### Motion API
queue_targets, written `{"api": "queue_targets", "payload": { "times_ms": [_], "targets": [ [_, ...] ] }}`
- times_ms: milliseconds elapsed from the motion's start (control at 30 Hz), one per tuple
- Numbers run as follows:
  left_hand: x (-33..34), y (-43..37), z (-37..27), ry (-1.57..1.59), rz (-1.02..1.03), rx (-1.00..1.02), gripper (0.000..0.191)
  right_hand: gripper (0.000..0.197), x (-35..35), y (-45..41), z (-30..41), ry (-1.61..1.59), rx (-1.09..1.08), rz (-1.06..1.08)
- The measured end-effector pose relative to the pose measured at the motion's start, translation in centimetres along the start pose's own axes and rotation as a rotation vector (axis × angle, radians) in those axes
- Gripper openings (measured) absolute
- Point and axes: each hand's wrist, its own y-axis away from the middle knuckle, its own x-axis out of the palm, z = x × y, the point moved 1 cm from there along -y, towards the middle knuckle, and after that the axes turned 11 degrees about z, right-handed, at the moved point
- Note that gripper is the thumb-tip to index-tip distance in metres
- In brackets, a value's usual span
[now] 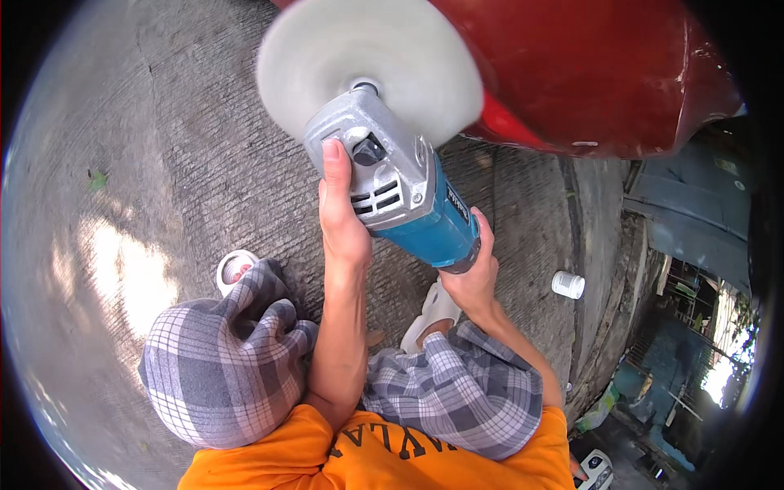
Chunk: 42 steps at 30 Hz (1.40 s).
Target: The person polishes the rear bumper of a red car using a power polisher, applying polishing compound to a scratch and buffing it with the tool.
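Observation:
A teal Makita rotary polisher point(422, 214) with a grey metal gear head spans both my hands. My left hand point(343, 214) grips the side of the gear head, its thumb lying along the top. Around the rear of the teal body, my right hand point(478, 269) is closed. At the polisher's front, a pale round polishing pad point(380, 55) looks blurred, as if spinning. Its right edge overlaps a glossy red vehicle body panel point(588, 73); I cannot tell whether the two touch. The trigger and the underside of the tool are hidden.
Grooved concrete ground point(208, 153) lies below, with a sunlit patch on the left. A white plastic jar point(568, 285) rests on its side to the right. My knees in plaid cloth and pale clogs point(432, 312) are close beneath the tool. A rough wall edge point(618, 294) runs along the right.

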Motion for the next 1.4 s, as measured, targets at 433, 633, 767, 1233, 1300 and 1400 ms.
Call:
{"api": "queue_targets", "payload": {
  "times_ms": [433, 633, 767, 1233, 1300, 1400],
  "targets": [
    [-2.1, -1.1, 0.8, 0.029, -0.129, -0.064, 0.063, 0.090, 0.7, -0.7, 0.4, 0.030, 0.119, 0.184],
    [-1.2, -0.5, 0.6, 0.064, -0.143, -0.067, 0.062, 0.092, 0.3, -0.2, 0.0, 0.050, 0.097, 0.151],
    [2.1, 0.1, -0.9, -0.063, -0.065, 0.064, 0.062, 0.091, -0.9, -0.3, -0.1, -0.018, -0.102, -0.090],
    [-5.5, 1.7, 10.8, 0.056, -0.290, 0.113, 0.064, 0.089, 2.5, -1.7, -9.2, 0.141, -0.024, 0.160],
    [-5.9, 3.1, 12.6, 0.016, -0.279, 0.101, 0.067, 0.086, 3.1, -1.3, -10.9, 0.126, -0.020, 0.154],
    [-6.4, 4.1, 15.7, 0.024, -0.195, 0.028, 0.069, 0.083, 2.1, -0.9, -13.2, 0.113, -0.073, 0.165]
  ]
}}
